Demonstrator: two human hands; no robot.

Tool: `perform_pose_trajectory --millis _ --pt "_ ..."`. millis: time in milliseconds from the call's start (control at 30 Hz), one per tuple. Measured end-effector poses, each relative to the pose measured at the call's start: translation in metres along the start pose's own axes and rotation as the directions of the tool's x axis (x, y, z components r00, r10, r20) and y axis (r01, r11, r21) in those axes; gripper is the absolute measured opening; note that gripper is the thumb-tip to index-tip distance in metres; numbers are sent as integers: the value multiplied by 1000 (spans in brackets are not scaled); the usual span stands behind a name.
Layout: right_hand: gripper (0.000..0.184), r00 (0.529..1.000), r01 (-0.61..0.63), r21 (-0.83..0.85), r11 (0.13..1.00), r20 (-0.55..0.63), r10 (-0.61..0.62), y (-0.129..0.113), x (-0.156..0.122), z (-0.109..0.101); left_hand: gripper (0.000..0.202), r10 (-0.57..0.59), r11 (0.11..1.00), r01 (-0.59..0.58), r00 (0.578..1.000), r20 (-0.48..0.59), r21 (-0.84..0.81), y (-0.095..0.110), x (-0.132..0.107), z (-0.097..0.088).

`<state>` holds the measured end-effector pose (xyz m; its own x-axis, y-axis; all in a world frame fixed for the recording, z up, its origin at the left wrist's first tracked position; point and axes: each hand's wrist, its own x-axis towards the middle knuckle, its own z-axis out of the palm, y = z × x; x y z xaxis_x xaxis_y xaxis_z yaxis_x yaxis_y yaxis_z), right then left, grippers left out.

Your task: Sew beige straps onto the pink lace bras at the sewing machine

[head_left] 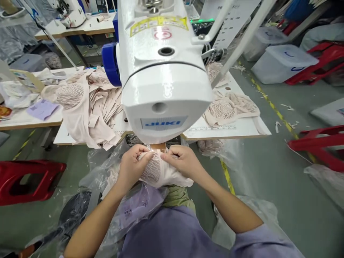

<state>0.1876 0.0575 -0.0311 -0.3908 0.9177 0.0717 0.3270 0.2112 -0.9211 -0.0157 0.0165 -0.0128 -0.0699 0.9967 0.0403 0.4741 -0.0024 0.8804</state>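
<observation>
In front of my body, a pale pink bra piece [152,170] with a lace-patterned cup hangs from both hands, just below the head of a white sewing machine [166,86]. My left hand [134,163] pinches its upper left edge between thumb and fingers. On the other side, my right hand [184,161] grips the plain cloth, thumb pointing inward. The thumbs nearly meet close to the machine's needle area, which the machine head mostly hides. The lower part of the cloth drapes over my lap.
A heap of pale pink garment pieces [99,104] overhangs the table at left. More lace pieces [228,109] lie on the right. A purple paper [42,109] rests on the left table. Red stools [32,181] and lidded plastic boxes [285,62] stand around.
</observation>
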Motion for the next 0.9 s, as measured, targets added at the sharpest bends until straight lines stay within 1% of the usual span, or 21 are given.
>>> perform_pose_trajectory --millis 67,133,200,300,333,400,500,633,700,833,900 --pt "50 999 -45 72 996 17 44 6 9 2 13 -29 999 28 999 -37 -21 0 11 4" --pt "53 996 -85 147 986 47 79 10 16 2 13 -65 997 64 997 -46 -31 1 20 6" --pt "55 994 -104 167 980 51 97 11 21 0 11 -78 996 76 996 -45 -36 3 26 6" --pt "56 993 -114 148 982 50 107 12 28 -2 2 -15 998 12 998 -58 -65 4 33 6" --pt "56 993 -117 143 983 51 111 12 30 -3 3 8 998 -12 998 -63 -62 3 35 6" --pt "54 992 -123 141 982 53 117 13 33 -4 8 28 999 -31 996 -84 -27 1 37 6" --pt "52 990 -138 147 979 54 132 14 34 -5 4 15 999 -10 994 -105 43 0 39 6" --pt "49 989 -148 171 974 49 142 16 33 -5 5 35 998 -30 994 -103 53 2 39 6" --pt "49 989 -150 176 973 39 146 16 32 -3 6 29 997 -22 995 -96 74 2 38 4" --pt "51 990 -139 151 979 26 137 17 33 -1 25 -18 982 39 994 -111 184 -4 36 -2" --pt "51 992 -130 161 978 22 128 18 33 -1 25 -27 977 53 992 -126 205 -7 37 -4"
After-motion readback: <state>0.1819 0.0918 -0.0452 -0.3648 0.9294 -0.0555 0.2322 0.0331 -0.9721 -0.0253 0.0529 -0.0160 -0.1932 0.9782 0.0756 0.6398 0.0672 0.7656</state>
